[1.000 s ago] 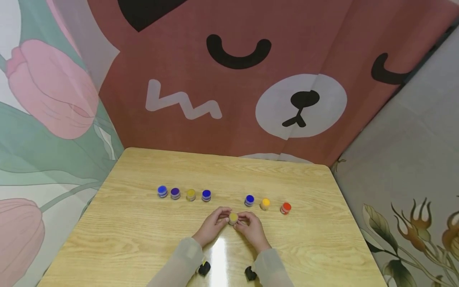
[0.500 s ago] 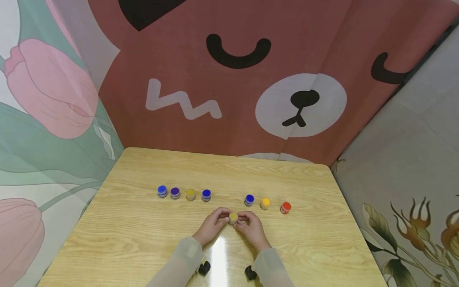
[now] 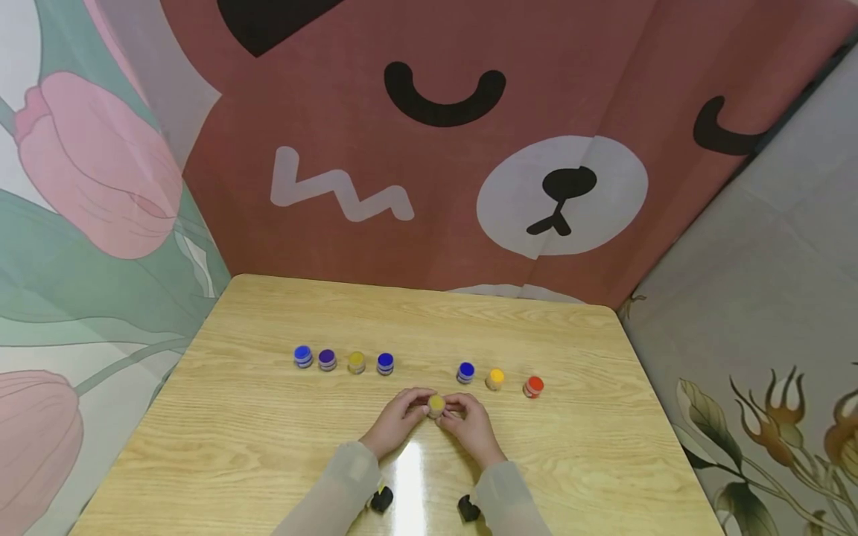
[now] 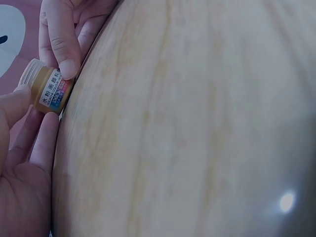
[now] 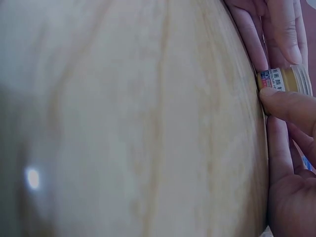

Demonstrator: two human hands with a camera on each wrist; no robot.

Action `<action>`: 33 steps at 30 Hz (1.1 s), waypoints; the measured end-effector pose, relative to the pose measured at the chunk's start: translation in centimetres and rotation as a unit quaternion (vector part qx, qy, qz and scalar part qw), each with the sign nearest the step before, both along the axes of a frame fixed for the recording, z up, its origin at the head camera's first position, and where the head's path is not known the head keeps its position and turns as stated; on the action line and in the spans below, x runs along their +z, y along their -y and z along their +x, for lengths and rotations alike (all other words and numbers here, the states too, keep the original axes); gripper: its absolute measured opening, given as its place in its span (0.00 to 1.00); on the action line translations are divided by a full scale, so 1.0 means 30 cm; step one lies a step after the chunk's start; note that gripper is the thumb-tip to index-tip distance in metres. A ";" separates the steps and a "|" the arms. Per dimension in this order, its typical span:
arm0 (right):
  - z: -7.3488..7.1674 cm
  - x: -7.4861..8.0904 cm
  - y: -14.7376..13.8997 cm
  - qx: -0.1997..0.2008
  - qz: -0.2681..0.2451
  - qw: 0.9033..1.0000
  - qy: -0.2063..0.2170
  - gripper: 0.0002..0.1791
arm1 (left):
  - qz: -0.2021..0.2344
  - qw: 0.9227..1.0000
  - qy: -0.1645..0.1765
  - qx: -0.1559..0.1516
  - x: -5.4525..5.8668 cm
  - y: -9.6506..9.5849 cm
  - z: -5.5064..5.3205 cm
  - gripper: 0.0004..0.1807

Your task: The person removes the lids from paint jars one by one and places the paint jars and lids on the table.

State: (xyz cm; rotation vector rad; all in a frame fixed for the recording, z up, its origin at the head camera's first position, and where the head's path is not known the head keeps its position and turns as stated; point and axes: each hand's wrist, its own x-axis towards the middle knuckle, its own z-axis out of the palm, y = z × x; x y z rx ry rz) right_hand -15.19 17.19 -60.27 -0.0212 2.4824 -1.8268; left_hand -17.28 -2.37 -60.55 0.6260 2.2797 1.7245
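A small paint jar (image 3: 436, 406) with ochre paint and a clear lid stands upright on the table in front of me, between both hands. My left hand (image 3: 395, 422) holds it from the left, thumb near the lid in the left wrist view, where the printed label of the jar (image 4: 51, 89) shows. From the other side my right hand (image 3: 471, 430) grips it, its thumb pressed low on the label in the right wrist view. The lid of the jar (image 5: 301, 80) looks to be on. Fingers hide part of the jar's sides.
Behind the hands on the wooden table (image 3: 268, 439), a left group of jars holds a light blue jar (image 3: 303, 356), a purple jar (image 3: 327, 360), an ochre jar (image 3: 357, 362) and a dark blue jar (image 3: 385, 364). Rightward stand another blue jar (image 3: 465, 373), an orange-yellow jar (image 3: 495, 380) and a red jar (image 3: 533, 387).
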 end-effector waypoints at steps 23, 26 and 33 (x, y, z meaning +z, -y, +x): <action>-0.002 0.004 0.003 -0.011 -0.033 0.999 0.011 0.19 | 0.040 0.998 -0.027 0.037 0.009 0.004 0.007 0.16; -0.005 -0.002 0.001 -0.012 -0.027 0.999 0.012 0.19 | 0.016 0.997 -0.070 0.037 0.024 0.014 0.001 0.13; -0.002 0.000 0.009 -0.015 -0.027 0.999 0.013 0.20 | -0.048 0.987 -0.151 -0.027 0.057 0.027 -0.026 0.11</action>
